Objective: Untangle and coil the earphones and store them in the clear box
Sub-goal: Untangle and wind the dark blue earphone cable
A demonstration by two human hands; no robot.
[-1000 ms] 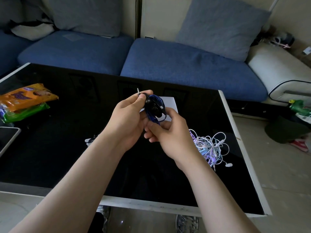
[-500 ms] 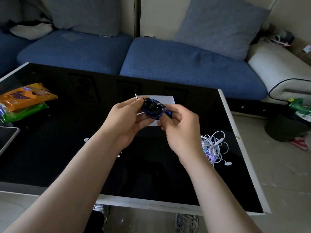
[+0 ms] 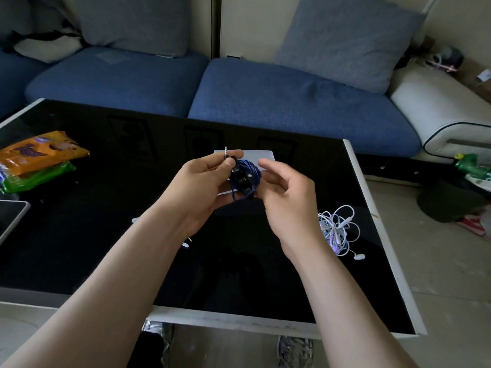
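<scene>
Above the desk [image 3: 79, 248], the left hand [image 3: 202, 181] grips coiled blue earphones [image 3: 245, 179], with the right hand [image 3: 287, 197] released at their three o'clock.

**Bare arms above, grey shoes below**

The left forearm [image 3: 111, 282] and the right forearm [image 3: 342, 296] are bare along all their visible length, from wrist to the lower edge of the view. The left grip [image 3: 202, 187] and the right grip [image 3: 287, 200] are bare hands. Low in the view are a left shoe [image 3: 159, 332] and a right shoe [image 3: 293, 349], grey with a lighter mottled pattern and blurred. A patch of black cloth [image 3: 148, 351] beside the left shoe is too dark to tell apart.
</scene>
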